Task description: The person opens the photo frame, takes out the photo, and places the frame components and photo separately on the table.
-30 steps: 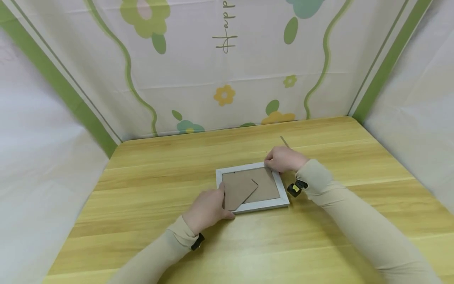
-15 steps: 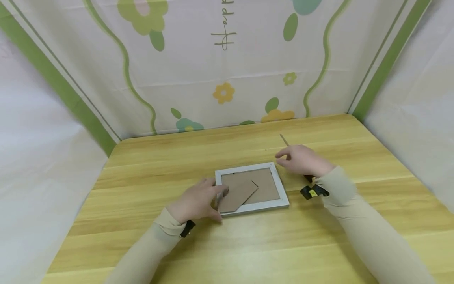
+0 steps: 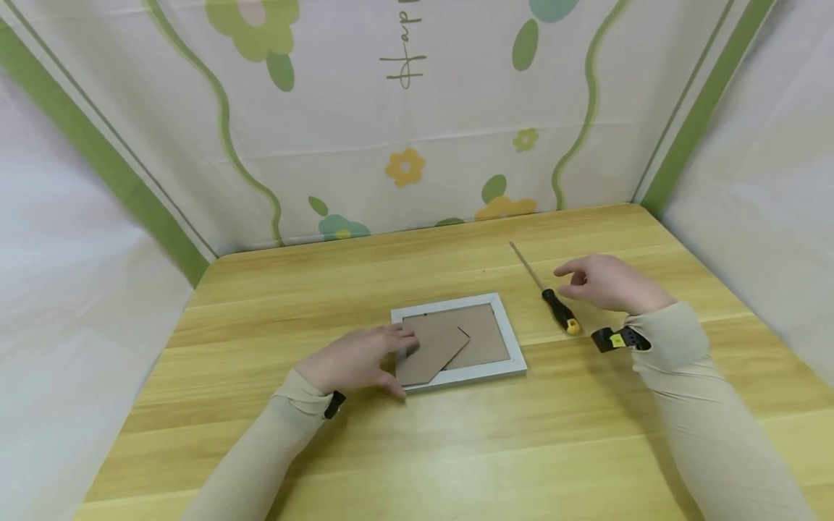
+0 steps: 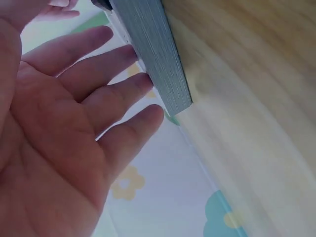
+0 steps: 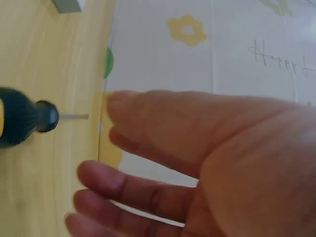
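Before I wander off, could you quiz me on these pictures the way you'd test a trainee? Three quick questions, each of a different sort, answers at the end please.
1. Yes or no: is the right hand holding the screwdriver?

2. Pick one. Seen from the head camera, which part of the picture frame is nearest the left hand?
A) The far right corner
B) The left side
C) The right side

3. Fill in the blank: the screwdriver's handle is black and ____.

Key:
1. No; there is a gap between them.
2. B.
3. Yellow.
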Demonstrator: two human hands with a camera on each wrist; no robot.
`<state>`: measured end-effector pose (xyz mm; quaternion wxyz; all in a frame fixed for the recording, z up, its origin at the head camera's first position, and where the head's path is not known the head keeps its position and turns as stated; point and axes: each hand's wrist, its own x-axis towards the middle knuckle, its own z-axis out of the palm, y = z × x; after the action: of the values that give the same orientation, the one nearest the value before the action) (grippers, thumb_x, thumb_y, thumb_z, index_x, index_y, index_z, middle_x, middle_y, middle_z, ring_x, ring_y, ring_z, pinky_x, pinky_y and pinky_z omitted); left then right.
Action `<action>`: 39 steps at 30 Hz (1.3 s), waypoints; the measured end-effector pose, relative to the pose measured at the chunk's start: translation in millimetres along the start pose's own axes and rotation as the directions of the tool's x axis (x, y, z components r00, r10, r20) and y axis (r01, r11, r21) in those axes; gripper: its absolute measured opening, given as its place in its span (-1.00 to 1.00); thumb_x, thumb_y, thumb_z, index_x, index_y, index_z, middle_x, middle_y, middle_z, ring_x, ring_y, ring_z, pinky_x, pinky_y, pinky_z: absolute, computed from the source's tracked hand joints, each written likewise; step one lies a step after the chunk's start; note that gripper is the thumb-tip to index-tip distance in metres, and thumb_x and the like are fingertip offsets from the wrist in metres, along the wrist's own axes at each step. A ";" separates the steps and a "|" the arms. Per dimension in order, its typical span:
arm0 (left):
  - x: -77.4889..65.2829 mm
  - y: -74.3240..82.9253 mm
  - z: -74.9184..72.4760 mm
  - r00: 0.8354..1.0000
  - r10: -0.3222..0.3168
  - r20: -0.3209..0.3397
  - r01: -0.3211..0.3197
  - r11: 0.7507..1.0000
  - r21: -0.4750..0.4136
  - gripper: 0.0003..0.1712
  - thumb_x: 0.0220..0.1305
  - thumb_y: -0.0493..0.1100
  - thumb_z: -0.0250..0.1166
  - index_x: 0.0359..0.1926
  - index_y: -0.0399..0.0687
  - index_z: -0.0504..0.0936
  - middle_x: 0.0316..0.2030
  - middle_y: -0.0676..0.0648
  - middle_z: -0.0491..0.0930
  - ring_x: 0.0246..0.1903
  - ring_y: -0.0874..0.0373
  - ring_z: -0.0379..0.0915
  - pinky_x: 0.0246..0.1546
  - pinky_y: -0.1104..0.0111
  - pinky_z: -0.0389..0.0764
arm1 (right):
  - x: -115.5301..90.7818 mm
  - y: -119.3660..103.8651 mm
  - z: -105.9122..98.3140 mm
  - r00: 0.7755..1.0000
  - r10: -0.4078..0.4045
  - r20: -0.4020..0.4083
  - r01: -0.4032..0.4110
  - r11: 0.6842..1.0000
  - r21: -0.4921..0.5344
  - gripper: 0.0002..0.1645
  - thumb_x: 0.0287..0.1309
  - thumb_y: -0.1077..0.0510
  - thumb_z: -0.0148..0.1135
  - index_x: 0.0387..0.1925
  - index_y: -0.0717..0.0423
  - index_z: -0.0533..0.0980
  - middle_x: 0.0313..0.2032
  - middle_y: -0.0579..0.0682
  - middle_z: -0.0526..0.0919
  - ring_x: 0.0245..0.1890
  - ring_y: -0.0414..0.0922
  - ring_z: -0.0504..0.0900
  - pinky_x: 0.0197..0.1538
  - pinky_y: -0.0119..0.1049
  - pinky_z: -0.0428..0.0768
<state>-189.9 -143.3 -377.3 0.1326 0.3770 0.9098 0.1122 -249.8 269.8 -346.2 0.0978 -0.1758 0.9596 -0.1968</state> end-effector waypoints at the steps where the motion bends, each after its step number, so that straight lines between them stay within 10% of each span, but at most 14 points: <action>1: -0.1 -0.6 0.6 1.000 0.004 -0.005 -0.004 1.000 0.011 -0.02 0.01 0.24 0.49 0.39 -0.10 0.42 0.39 -0.13 0.32 0.40 -0.09 0.17 0.32 0.07 0.29 | 0.5 1.5 0.3 1.000 0.010 0.028 -0.010 1.000 -0.011 -0.43 0.30 0.06 0.25 0.22 0.33 0.48 -0.29 0.00 0.64 -0.40 -0.11 0.51 -0.32 -0.17 0.49; 10: -2.0 -4.8 -7.1 0.986 0.135 -0.100 -0.133 0.991 0.029 -0.31 0.12 0.16 0.43 0.16 -0.19 0.63 0.10 -0.10 0.62 0.07 0.04 0.56 0.07 0.25 0.56 | 7.7 8.4 11.1 0.991 0.026 0.128 -0.014 0.995 -0.096 -0.42 0.21 -0.16 0.32 0.00 0.25 0.62 0.00 0.26 0.63 -0.09 0.13 0.62 -0.10 0.08 0.58; 27: 12.8 -9.9 -35.3 0.942 0.240 -0.237 -0.286 0.940 -0.186 -0.71 0.12 -0.10 0.49 -0.09 0.01 0.79 -0.17 0.13 0.73 -0.16 0.31 0.61 -0.09 0.26 0.63 | 19.7 1.8 23.2 0.949 0.125 0.289 -0.137 0.990 0.022 -0.76 0.20 0.06 0.22 -0.32 0.20 0.56 -0.57 -0.03 0.56 -0.64 -0.18 0.47 -0.55 -0.32 0.45; 39: 23.9 -14.8 -33.4 0.897 0.331 -0.293 -0.380 0.916 -0.128 -0.74 0.16 -0.23 0.46 -0.09 -0.07 0.78 -0.19 0.11 0.68 -0.15 0.27 0.54 -0.07 0.37 0.57 | 9.3 -1.9 12.7 0.988 0.058 0.146 -0.060 0.998 0.012 -0.70 0.24 0.17 0.14 -0.06 0.29 0.45 -0.48 0.01 0.44 -0.56 -0.09 0.37 -0.51 -0.25 0.33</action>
<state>-226.8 -139.8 -354.2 0.0207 0.5050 0.8206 0.2667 -254.5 260.3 -358.0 0.1747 -0.1605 0.9530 -0.1883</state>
